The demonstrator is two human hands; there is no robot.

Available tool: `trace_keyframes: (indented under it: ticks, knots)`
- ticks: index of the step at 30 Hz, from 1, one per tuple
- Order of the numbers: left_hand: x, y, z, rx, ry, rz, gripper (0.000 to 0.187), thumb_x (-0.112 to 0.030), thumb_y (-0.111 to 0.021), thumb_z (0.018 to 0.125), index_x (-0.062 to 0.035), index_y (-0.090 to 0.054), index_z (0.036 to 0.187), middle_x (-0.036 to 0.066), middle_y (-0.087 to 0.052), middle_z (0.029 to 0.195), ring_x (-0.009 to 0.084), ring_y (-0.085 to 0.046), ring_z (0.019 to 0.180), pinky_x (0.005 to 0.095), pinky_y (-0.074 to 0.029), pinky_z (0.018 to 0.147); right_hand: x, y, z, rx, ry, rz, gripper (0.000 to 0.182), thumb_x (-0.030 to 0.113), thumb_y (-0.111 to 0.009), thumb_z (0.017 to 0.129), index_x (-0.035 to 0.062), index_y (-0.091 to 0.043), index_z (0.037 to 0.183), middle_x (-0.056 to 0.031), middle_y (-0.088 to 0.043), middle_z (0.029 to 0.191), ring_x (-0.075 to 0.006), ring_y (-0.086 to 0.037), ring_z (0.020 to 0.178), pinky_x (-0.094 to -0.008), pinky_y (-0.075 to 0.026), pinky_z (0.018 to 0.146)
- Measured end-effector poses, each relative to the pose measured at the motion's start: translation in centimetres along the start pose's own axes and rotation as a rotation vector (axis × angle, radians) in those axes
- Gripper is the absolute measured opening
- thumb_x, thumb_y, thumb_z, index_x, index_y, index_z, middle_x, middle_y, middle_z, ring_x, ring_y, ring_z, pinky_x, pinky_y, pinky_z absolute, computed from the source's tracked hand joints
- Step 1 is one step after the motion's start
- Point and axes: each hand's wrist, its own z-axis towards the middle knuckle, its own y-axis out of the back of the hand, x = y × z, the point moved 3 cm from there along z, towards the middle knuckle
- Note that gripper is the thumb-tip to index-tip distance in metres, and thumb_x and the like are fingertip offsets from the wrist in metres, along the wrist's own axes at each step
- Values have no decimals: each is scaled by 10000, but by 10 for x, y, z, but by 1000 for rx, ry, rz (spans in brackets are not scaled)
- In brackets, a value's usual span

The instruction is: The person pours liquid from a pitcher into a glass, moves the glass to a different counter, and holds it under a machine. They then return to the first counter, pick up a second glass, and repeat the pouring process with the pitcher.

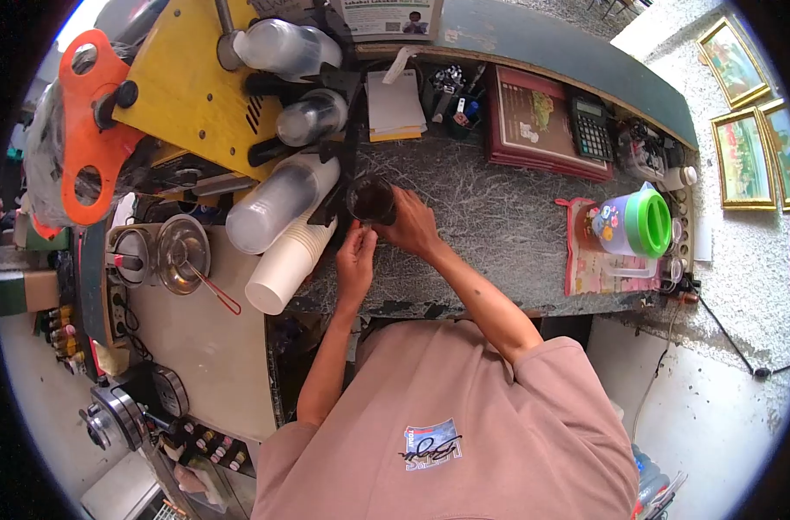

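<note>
A dark cup [372, 198] with a round rim stands at the worn grey counter's left part. My right hand [413, 227] is wrapped around its right side. Just below the cup, the fingers of my left hand [356, 253] are closed in a pinch close to my right fingertips. Whatever they pinch, if anything, is too small to make out. Left of my hands lie a stack of white paper cups [293, 260] and a stack of clear plastic cups [274, 204], both on their sides in the holder.
A yellow machine [195, 78] with an orange handle [91, 126] stands upper left. Red boxes [534, 121], a calculator [591, 128] and a pen holder [453, 104] line the back. A green-lidded pitcher [648, 224] stands right; a metal strainer [184, 250] lies left.
</note>
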Motion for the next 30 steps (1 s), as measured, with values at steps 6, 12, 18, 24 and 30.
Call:
trace_keyframes:
  ticks: [6,12,18,24,30]
  knots:
    - [4,-5,-8,70,-47,-37,274,-156,-618,995,7,-572,1211,77,-600,1175,150,-556,1130,289,-430,979,-15,2,-17,5,14,73,845,343,-805,777,60,-393,1459,-204,-561,1338,-387,-552,1212,-474,-510,932]
    - [16,1,-28,-2,118,-10,477,-127,-591,999,10,-402,1416,171,-460,1444,254,-484,1332,358,-397,1094,-35,39,-72,-80,-59,283,725,218,-746,854,77,-385,1466,-200,-517,1395,-382,-544,1248,-451,-496,984]
    - [32,-2,-55,71,261,134,270,-181,-586,1010,-29,-566,1233,55,-645,1024,129,-638,892,268,-504,760,-105,112,-196,-418,-301,256,120,129,-720,866,17,-708,907,-107,-714,789,-197,-707,716,-304,-524,623]
    - [30,-56,-69,176,241,143,169,-188,-594,1006,-36,-652,1055,9,-654,874,94,-623,785,250,-503,717,-200,229,-330,-875,-451,-220,130,89,-654,866,17,-662,758,-79,-615,621,-119,-566,556,-283,-457,547]
    - [33,-111,-76,321,232,200,158,-165,-605,996,-23,-652,1049,9,-663,897,87,-625,809,250,-506,745,-277,426,-343,-1140,-598,-700,225,267,-729,885,47,-683,897,-82,-683,923,-267,-641,856,-400,-495,772]
